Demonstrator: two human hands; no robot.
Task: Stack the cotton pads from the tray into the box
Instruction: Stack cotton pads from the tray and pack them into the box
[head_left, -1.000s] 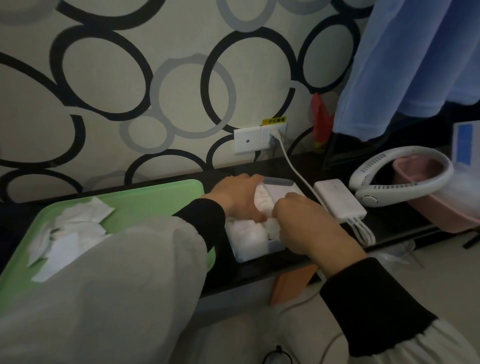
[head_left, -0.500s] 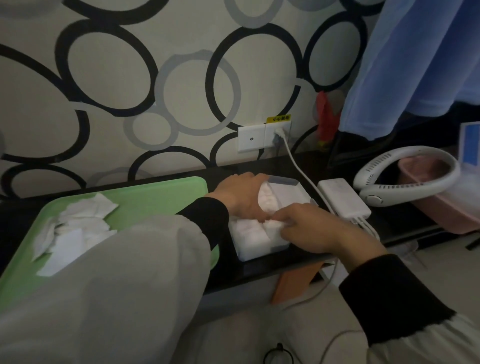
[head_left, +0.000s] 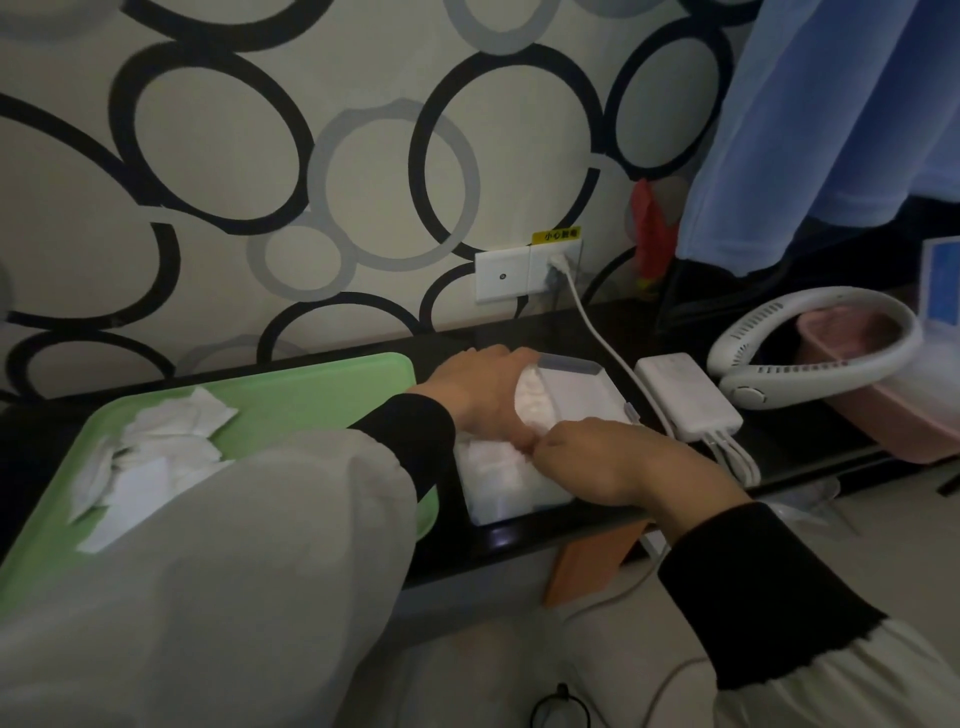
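A clear plastic box (head_left: 587, 387) stands on the dark shelf, right of the green tray (head_left: 311, 395). Several white cotton pads (head_left: 156, 457) lie loose on the tray's left half. My left hand (head_left: 478, 389) reaches over the box and grips a stack of pads (head_left: 530, 402) standing on edge inside it. Over the box's near half, my right hand (head_left: 608, 460) has its fingertips on the pads (head_left: 498, 473) lying there. My left sleeve hides part of the tray.
A white power bank (head_left: 685, 395) with cables lies right of the box, plugged to the wall socket (head_left: 556, 265). A white neck fan (head_left: 810, 353) rests on a pink basin (head_left: 883, 405) further right. Blue cloth (head_left: 831, 119) hangs above.
My right hand has slid down and toward me, from the upright stack to the pads in the box's near half. My left hand has stayed on the stack.
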